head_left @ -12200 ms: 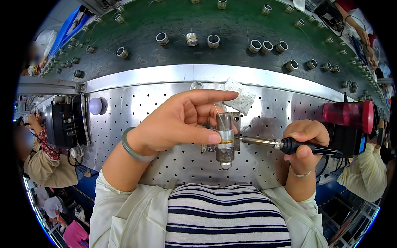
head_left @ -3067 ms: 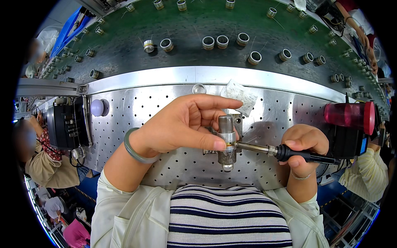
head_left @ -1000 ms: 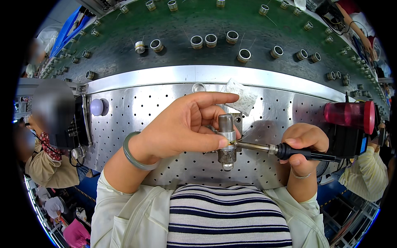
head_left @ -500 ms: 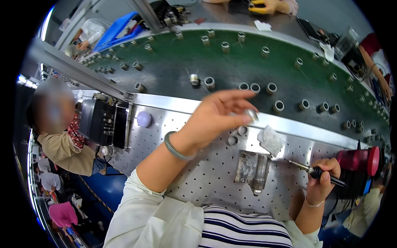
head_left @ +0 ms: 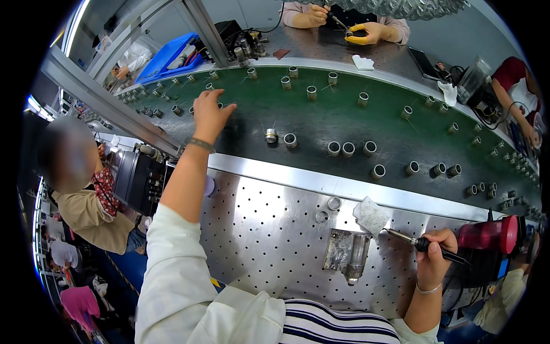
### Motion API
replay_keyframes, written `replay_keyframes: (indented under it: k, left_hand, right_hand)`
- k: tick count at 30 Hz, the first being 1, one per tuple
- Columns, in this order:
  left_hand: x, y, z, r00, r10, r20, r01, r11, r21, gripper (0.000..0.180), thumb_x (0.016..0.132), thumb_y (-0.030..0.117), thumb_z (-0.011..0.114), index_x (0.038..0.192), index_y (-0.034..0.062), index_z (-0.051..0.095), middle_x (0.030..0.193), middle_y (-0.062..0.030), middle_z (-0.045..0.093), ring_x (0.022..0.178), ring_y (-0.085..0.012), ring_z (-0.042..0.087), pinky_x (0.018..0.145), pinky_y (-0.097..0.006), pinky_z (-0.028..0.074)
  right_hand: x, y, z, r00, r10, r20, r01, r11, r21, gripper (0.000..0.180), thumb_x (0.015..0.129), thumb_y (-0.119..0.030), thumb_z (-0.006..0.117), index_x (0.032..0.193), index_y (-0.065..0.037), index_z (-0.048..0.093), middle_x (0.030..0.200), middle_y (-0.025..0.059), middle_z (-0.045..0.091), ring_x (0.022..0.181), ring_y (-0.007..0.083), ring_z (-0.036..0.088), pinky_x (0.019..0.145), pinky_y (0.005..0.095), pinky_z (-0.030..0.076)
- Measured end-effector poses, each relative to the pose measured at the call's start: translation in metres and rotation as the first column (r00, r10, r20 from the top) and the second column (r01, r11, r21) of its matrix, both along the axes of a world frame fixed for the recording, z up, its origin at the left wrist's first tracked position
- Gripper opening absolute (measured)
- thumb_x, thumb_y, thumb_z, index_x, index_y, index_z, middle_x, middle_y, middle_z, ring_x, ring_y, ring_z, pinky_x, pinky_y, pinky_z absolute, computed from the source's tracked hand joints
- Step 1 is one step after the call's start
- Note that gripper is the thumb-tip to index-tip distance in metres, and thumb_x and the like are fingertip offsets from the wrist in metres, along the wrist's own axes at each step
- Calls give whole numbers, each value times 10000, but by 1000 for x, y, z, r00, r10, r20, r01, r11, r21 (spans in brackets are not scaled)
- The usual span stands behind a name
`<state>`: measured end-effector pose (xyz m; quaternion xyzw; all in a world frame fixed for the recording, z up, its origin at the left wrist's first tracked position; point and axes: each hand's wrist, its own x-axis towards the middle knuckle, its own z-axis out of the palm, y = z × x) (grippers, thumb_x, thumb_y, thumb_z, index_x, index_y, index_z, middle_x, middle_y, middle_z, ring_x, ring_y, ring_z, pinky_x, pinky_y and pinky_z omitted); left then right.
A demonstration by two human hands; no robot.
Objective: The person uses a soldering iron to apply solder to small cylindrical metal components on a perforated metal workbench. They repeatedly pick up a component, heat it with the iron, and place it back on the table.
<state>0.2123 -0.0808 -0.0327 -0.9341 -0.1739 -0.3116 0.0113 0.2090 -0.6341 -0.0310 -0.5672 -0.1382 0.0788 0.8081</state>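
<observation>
Hands (head_left: 434,264): two; soldering iron (head_left: 422,245) in right: one

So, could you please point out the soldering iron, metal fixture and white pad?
Soldering iron (head_left: 422,245): head view, its black grip.
Metal fixture (head_left: 342,252): head view, its flat plate.
White pad (head_left: 370,215): head view, its middle.

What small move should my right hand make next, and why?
Probably ease the soldering iron slightly away from the pale pad. Your right hand grips its handle, the tip sits right by the pad's edge, though I can't tell if they touch, and your left hand is away over the green belt.
</observation>
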Motion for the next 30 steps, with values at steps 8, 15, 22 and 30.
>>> replay_keyframes:
  k: [8, 15, 22, 30]
  left_hand:
    - [-17, -112, 4, 939, -323, -118, 202, 796, -571, 231, 752, 89, 751, 960, 21, 678, 894, -50, 583, 708, -121, 547, 649, -248, 460]
    - [-51, -103, 5, 967, -252, -27, 213, 866, -453, 232, 649, 51, 784, 795, 7, 609, 843, -89, 573, 725, -212, 581, 659, -315, 488]
    - [-40, -148, 23, 973, -213, 85, 222, 967, -121, 415, 594, 136, 829, 882, 56, 541, 969, -106, 552, 921, -298, 523, 794, -371, 416]
    - [-19, -163, -3, 899, -417, 133, 437, 873, -216, 228, 676, 92, 752, 877, 40, 657, 877, -127, 607, 817, -330, 579, 728, -399, 465]
  right_hand:
    - [-1, 2, 3, 999, 10, -32, -10, 1000, -2, 249, 807, -184, 717, 825, 9, 561, 669, 104, 597, 460, 108, 528, 434, 188, 409]
    - [-4, -2, 6, 1000, 22, 2, -22, 999, 36, 241, 806, -170, 717, 821, 15, 563, 665, 102, 596, 464, 107, 541, 439, 185, 420]
    - [-5, -8, 6, 999, 38, 23, -38, 999, -19, 270, 833, -218, 696, 855, -9, 527, 693, 86, 569, 466, 89, 477, 439, 185, 378]
    - [-5, -6, 6, 998, -3, -56, 2, 1000, -25, 261, 796, -189, 713, 827, 0, 537, 698, 94, 583, 464, 112, 519, 437, 204, 410]
